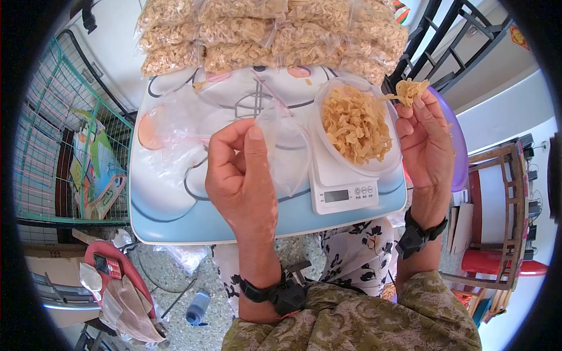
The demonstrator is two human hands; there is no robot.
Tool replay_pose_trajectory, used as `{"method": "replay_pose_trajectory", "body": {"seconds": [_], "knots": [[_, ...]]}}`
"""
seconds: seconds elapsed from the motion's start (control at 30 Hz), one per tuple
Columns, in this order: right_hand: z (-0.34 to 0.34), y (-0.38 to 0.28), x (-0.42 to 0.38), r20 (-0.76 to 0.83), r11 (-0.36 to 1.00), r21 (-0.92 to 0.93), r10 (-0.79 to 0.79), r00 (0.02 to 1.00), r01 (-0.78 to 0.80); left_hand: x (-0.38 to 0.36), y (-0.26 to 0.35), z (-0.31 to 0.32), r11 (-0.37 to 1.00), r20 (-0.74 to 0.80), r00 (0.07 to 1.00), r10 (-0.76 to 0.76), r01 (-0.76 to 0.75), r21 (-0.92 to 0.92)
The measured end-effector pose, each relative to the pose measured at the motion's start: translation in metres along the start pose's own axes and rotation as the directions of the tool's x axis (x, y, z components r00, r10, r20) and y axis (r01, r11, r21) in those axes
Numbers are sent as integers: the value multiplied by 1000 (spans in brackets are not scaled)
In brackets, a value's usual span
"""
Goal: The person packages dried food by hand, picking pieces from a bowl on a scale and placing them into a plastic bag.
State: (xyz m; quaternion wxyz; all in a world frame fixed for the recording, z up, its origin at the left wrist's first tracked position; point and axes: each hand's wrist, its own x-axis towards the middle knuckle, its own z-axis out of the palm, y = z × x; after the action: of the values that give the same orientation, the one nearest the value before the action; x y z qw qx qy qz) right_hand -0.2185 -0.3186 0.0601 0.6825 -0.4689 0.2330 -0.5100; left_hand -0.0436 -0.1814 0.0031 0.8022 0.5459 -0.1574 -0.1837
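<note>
My left hand (243,167) pinches the upper edge of a clear plastic bag (288,161) between thumb and bent fingers. The bag hangs to the right of that hand, beside a white digital scale (346,205). On the scale sits a clear plastic bowl (374,169) with a heap of dried, curly yellowish strips (356,124). My right hand (430,143), raised at the bowl's right side, grips a small clump of the same dried strips (411,89) at its fingertips. The scale's display is too small to read.
Filled bags of dried strips (240,41) are stacked along the table's (158,213) far side. More clear plastic bags (178,126) lie left of my hand. A purple basin (459,140) stands right, a green wire cage (70,134) left, and a red stool (96,251) with a phone lower left.
</note>
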Motion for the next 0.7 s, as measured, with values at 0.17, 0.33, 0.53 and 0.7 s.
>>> {"method": "replay_pose_trajectory", "body": {"seconds": [0.17, 0.33, 0.53, 0.7], "knots": [[7, 0, -5, 60, 1000, 20, 11, 998, -12, 0, 0, 0, 1000, 8, 1000, 0, 0, -4], [36, -2, -19, 60, 1000, 16, 23, 998, -24, -2, 1, 1, 997, 18, 1000, -21, 22, -73], [69, 12, -35, 119, 1000, -8, 3, 993, -2, -2, 2, -1, 998, 34, 999, -5, 7, -62], [96, 31, -44, 162, 999, -32, 19, 987, -14, -3, 5, 1, 996, 31, 998, -46, 48, -75]]}}
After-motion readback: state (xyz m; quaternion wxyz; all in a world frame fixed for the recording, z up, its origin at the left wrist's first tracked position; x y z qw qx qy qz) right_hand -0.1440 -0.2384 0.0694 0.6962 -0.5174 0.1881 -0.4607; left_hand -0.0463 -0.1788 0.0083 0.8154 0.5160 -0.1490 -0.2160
